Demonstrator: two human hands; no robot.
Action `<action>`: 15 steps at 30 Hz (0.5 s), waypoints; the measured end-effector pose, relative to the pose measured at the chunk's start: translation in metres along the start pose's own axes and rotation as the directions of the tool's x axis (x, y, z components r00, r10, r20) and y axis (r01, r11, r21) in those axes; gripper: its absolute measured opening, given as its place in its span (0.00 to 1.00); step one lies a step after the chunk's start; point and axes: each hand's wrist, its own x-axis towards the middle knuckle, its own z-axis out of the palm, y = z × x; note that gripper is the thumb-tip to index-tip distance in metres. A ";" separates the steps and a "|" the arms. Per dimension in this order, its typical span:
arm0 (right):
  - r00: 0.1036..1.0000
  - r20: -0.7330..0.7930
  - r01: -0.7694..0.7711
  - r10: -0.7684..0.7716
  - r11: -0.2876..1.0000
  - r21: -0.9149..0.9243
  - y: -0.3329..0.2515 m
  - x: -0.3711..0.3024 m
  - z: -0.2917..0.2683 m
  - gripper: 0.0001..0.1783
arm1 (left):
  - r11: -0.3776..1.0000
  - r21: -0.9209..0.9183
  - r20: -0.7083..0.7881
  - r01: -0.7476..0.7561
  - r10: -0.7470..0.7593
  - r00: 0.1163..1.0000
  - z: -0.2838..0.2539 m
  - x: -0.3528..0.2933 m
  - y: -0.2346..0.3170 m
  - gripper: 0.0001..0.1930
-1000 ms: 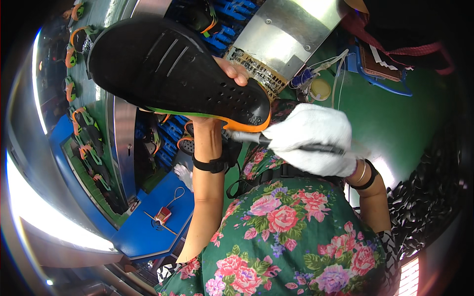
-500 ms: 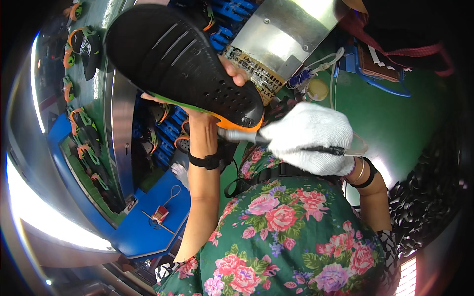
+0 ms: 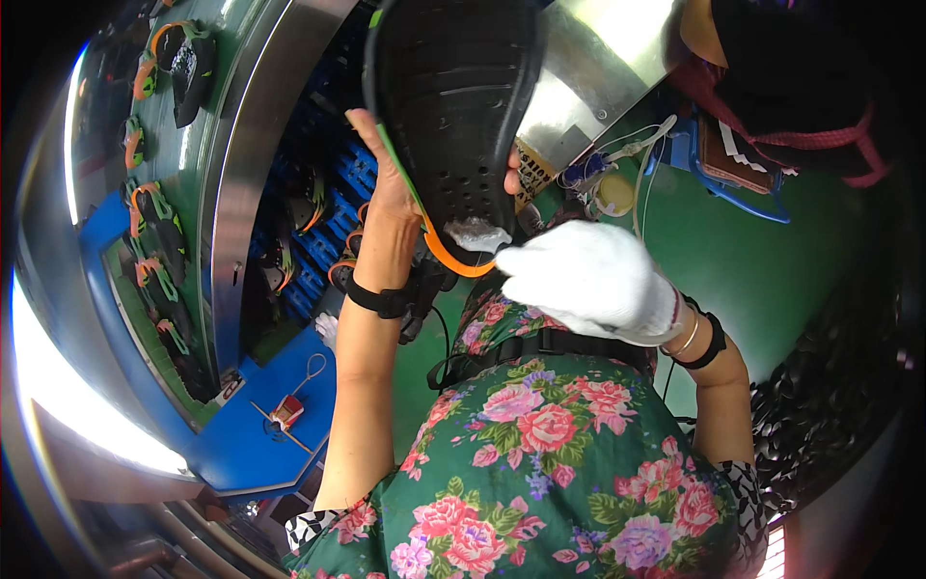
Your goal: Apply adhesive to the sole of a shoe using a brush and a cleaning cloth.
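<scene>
Sandal (image 3: 449, 116), black sole turned toward the camera, orange-and-green edging on its left side, held up in front of the apron (image 3: 545, 415), heel end nearest the body. Left hand (image 3: 394, 188) bare, fingers wrapped round both sides of it, holding firm. Right hand (image 3: 590, 280) in white knit glove, fingers bunched close together at the heel; brush (image 3: 477, 234) held there, pale bristle end against the sole by the heel, handle hidden by the glove.

Desk (image 3: 241, 454): blue, angled, lower left, well apart from the sandal. On it a small red box (image 3: 286, 412) with a stick and wire loop. Left of the arm, a belt (image 3: 198, 145), green, metal edged, carries a row of more black, orange and green pieces (image 3: 159, 222). Between belt and arm, blue racks (image 3: 357, 169) with footwear. Bright lamp (image 3: 72, 405) along the far left.

Behind the sandal, upper right, metal panel (image 3: 569, 106). Floor (image 3: 714, 256) green, shiny in spots; round pale jar (image 3: 614, 195), white cable (image 3: 632, 145) and blue basket (image 3: 752, 206) toward the top. Dark heap (image 3: 815, 425) at right, contents too dim to tell.
</scene>
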 end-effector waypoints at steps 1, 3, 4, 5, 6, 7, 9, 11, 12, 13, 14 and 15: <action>0.997 0.063 0.037 -0.033 0.997 -0.064 0.003 -0.001 0.005 0.14 | 0.998 0.041 -0.056 0.039 -0.037 0.998 -0.001 -0.001 0.004 0.73; 0.995 0.090 0.054 -0.053 0.998 -0.008 0.009 0.001 0.009 0.13 | 0.994 0.079 -0.117 0.073 -0.064 0.991 -0.003 -0.002 0.005 0.71; 0.995 0.082 0.032 -0.052 0.972 0.232 0.012 0.004 0.006 0.13 | 0.994 0.077 -0.083 0.081 -0.075 0.994 -0.005 -0.003 0.002 0.70; 0.996 0.075 0.008 -0.047 0.889 0.457 0.014 0.006 0.003 0.13 | 0.993 0.076 -0.047 0.090 -0.087 0.995 -0.008 -0.003 0.000 0.68; 0.997 0.058 0.013 -0.041 0.905 0.425 0.012 0.005 0.002 0.14 | 0.986 0.136 -0.075 0.102 -0.092 0.993 -0.011 -0.005 0.002 0.66; 0.997 0.062 0.013 -0.043 0.906 0.423 0.012 0.006 0.001 0.14 | 0.986 0.135 -0.072 0.098 -0.088 0.993 -0.011 -0.005 0.001 0.66; 0.999 0.007 0.045 -0.046 0.988 0.146 0.014 0.009 0.002 0.15 | 0.975 0.128 -0.195 0.180 -0.153 0.969 -0.011 -0.007 0.000 0.67; 0.994 0.060 0.089 -0.089 0.996 -0.001 0.014 0.006 0.008 0.16 | 0.968 0.142 -0.183 0.207 -0.180 0.966 -0.008 -0.005 0.004 0.62; 0.988 0.133 0.076 -0.075 0.997 0.001 0.015 0.003 0.013 0.16 | 0.959 0.157 -0.175 0.236 -0.208 0.962 -0.008 -0.004 0.005 0.58; 0.976 0.207 0.068 -0.067 0.998 0.002 0.015 0.005 0.014 0.17 | 0.960 0.159 -0.175 0.230 -0.202 0.964 -0.008 -0.004 0.005 0.58; 0.980 0.192 0.039 -0.060 0.993 0.110 0.016 0.008 0.012 0.15 | 0.950 0.180 -0.254 0.256 -0.207 0.945 -0.010 -0.004 0.004 0.55; 0.978 0.196 0.042 -0.064 0.993 0.113 0.019 0.010 0.009 0.15 | 0.938 0.197 -0.331 0.284 -0.209 0.920 -0.011 -0.004 0.003 0.52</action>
